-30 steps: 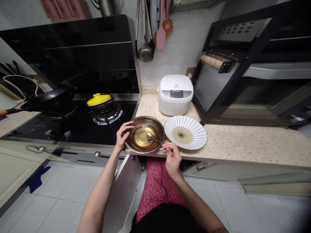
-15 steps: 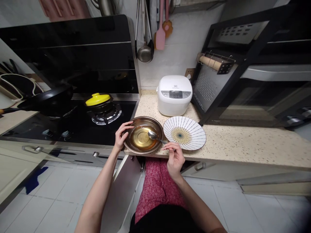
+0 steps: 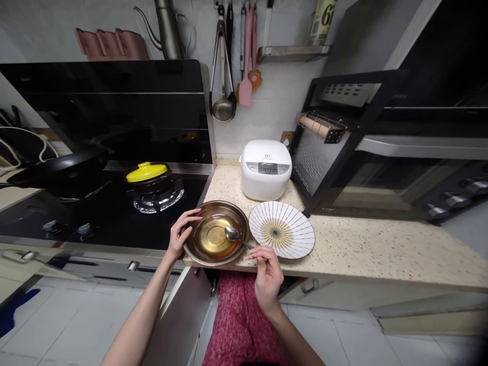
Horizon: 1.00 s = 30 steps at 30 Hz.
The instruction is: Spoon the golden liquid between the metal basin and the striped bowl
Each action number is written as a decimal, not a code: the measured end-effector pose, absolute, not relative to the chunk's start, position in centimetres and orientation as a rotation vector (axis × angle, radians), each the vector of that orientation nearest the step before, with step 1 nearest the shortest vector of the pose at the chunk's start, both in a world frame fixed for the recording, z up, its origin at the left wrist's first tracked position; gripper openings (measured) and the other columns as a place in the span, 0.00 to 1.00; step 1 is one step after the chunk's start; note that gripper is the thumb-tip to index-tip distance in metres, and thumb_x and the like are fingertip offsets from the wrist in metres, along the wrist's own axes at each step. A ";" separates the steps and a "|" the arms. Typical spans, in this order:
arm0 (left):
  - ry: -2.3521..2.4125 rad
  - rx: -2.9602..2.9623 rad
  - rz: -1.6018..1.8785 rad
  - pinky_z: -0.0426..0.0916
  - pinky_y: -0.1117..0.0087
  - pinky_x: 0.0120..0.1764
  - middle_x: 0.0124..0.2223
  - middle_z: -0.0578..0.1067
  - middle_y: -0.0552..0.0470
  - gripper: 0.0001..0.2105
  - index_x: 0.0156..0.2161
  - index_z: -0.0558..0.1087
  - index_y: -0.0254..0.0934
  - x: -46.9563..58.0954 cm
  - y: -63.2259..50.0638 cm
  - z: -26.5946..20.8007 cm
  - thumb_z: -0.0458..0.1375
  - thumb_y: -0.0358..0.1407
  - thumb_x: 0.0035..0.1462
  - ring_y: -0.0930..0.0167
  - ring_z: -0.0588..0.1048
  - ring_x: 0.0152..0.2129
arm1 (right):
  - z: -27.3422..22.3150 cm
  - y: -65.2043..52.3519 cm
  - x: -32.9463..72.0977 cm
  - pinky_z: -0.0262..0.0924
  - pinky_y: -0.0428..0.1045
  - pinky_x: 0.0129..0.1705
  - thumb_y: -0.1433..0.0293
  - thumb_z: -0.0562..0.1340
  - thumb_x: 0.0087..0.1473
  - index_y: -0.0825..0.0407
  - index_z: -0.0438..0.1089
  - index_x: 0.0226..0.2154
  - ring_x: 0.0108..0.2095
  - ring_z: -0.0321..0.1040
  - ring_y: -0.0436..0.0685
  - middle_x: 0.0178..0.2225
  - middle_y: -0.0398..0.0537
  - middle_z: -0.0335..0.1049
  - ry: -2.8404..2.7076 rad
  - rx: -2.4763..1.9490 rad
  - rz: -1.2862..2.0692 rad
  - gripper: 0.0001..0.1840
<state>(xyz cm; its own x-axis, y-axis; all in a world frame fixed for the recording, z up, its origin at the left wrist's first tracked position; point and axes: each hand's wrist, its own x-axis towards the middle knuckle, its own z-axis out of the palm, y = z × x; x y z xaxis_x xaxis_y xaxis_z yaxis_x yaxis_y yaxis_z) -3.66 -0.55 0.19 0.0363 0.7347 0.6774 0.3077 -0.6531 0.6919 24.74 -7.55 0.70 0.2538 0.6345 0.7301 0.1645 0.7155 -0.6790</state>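
Head view: metal bowl point(image 3: 224, 209) on the speckled counter point(image 3: 362, 241), close to its front edge, with the patterned plate point(image 3: 282, 230) just beside on the right. Left hand point(image 3: 178, 238) at the bowl's left rim: fingers spread, thumb apart; any grip beneath hidden. Right hand point(image 3: 268, 278) with thumb and fingertips pinching the handle end of the spoon point(image 3: 231, 233), its head inside the bowl; contact with the golden-looking floor impossible to tell. Possible mishaps, by judgement: tipping or sliding of the bowl over the counter edge, from uneven pressure on the rim; slipping of the spoon into the bowl, from so slight a pinch; splashing onto the plate, given any liquid, from a brisk stroke. Note the writing: large "6" on the yellowish can point(image 3: 322, 21) upon the wall shelf point(image 3: 293, 54); emblem point(image 3: 267, 156) on the white rice cooker point(image 3: 263, 184), with lettering beneath too small to read; faint mark on the oven point(image 3: 400, 199), likewise illegible.
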 end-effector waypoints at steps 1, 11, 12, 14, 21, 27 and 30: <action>1.054 1.973 1.645 0.65 0.49 0.63 0.61 0.76 0.40 0.18 0.50 0.82 0.39 -3.7 -0.5 0.1 0.56 0.47 0.67 0.51 0.73 0.59 | 0.7 -7.6 24.8 0.69 0.50 0.40 0.73 0.55 0.70 0.49 0.71 0.34 0.36 0.73 0.54 0.31 0.44 0.75 -1.302 -0.759 0.364 0.14; 1.081 1.956 1.625 0.64 0.48 0.62 0.62 0.75 0.40 0.19 0.50 0.82 0.40 -3.8 -0.6 -0.1 0.55 0.48 0.67 0.50 0.72 0.60 | 0.8 -7.5 24.7 0.69 0.49 0.39 0.72 0.56 0.71 0.49 0.72 0.33 0.35 0.73 0.53 0.30 0.44 0.75 -1.313 -0.734 0.370 0.14; 1.082 1.955 1.625 0.64 0.48 0.62 0.62 0.75 0.40 0.19 0.50 0.82 0.40 -3.8 -0.6 -0.1 0.55 0.48 0.67 0.51 0.72 0.60 | 0.8 -7.5 24.8 0.69 0.49 0.39 0.72 0.56 0.70 0.49 0.72 0.34 0.35 0.73 0.53 0.30 0.44 0.75 -1.314 -0.737 0.376 0.14; 1.085 1.955 1.625 0.64 0.49 0.62 0.61 0.75 0.40 0.19 0.50 0.82 0.40 -3.8 -0.6 -0.1 0.55 0.48 0.67 0.51 0.73 0.59 | 0.8 -7.5 24.8 0.69 0.49 0.39 0.72 0.56 0.70 0.49 0.72 0.34 0.35 0.74 0.54 0.31 0.44 0.75 -1.318 -0.739 0.386 0.14; 1.067 1.949 1.626 0.64 0.49 0.63 0.62 0.75 0.40 0.18 0.50 0.82 0.40 -3.8 -0.5 -0.2 0.55 0.47 0.67 0.51 0.72 0.60 | 1.1 -7.2 24.7 0.69 0.49 0.39 0.72 0.56 0.70 0.49 0.72 0.34 0.36 0.74 0.53 0.31 0.44 0.75 -1.315 -0.717 0.379 0.13; 1.068 1.957 1.639 0.65 0.49 0.62 0.61 0.75 0.40 0.18 0.50 0.82 0.39 -3.7 -0.6 0.2 0.56 0.47 0.67 0.52 0.73 0.58 | 1.9 -6.8 24.8 0.70 0.50 0.39 0.74 0.56 0.69 0.49 0.72 0.34 0.35 0.74 0.53 0.31 0.44 0.74 -1.289 -0.717 0.373 0.13; 1.079 1.955 1.644 0.65 0.47 0.62 0.61 0.76 0.39 0.19 0.49 0.82 0.38 -3.6 -0.7 0.5 0.55 0.48 0.67 0.51 0.73 0.58 | 2.1 -6.5 25.1 0.71 0.51 0.41 0.74 0.56 0.69 0.49 0.72 0.34 0.37 0.74 0.54 0.32 0.45 0.75 -1.280 -0.749 0.357 0.13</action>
